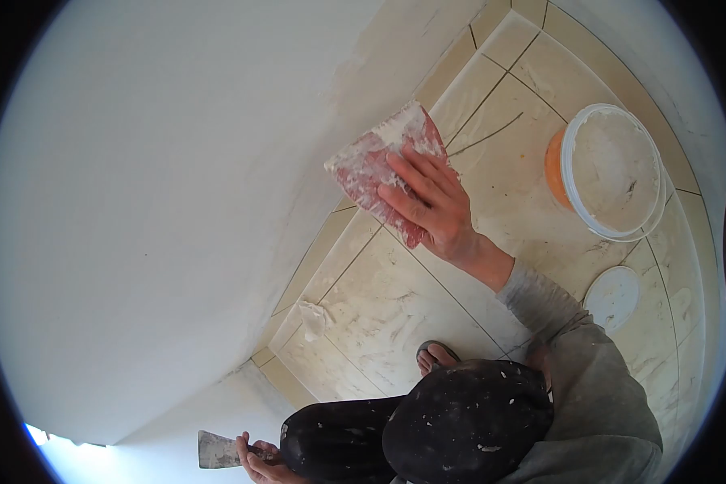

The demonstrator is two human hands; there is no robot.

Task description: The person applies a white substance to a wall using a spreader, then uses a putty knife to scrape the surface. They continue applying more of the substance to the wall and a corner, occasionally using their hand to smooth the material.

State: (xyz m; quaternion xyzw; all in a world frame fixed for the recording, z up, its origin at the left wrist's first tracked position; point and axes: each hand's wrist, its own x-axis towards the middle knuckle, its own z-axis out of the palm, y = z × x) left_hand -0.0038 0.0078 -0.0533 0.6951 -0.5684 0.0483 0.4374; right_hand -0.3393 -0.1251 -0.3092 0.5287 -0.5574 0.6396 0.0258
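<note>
My right hand [431,198] is closed on a wide red putty spreader [363,169] smeared with white filler. Its fingers press flat over the face, and the thumb is hidden. The blade's upper left edge lies at the white wall [185,161], just above the tiled skirting; whether it touches cannot be made out. At the lower left, my left hand [262,461] grips a putty knife [220,450] by its handle. That knife's broad metal blade is stained and points left, beside my black-trousered knee [331,440].
An orange bucket with a white rim [569,173] stands on the tiled floor [395,315] to the right, holding pale filler. Near it lies a round white lid [613,298]. A crumpled white scrap [315,320] sits by the skirting. My sandalled foot [437,356] is below centre.
</note>
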